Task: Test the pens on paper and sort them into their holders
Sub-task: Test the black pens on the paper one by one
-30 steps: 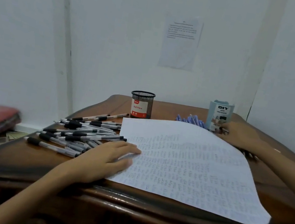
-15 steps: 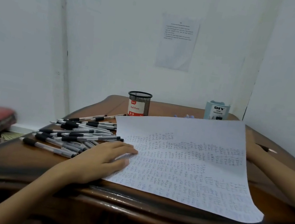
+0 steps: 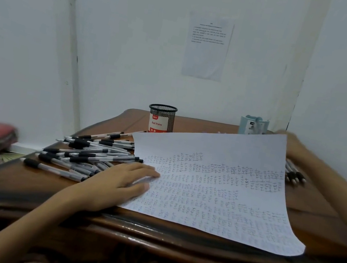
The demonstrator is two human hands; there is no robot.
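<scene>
Right hand point(image 3: 294, 145) risen behind curled paper point(image 3: 216, 185) (blurred, grip unclear); left hand point(image 3: 119, 182) spread flat on it

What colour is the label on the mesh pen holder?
The label is red and white; head view.

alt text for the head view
A person's left hand presses flat on a scribble-covered paper sheet, while the blurred right hand is at its raised right edge. A pen pile lies left; a black mesh holder and pale blue holder stand behind.
</scene>
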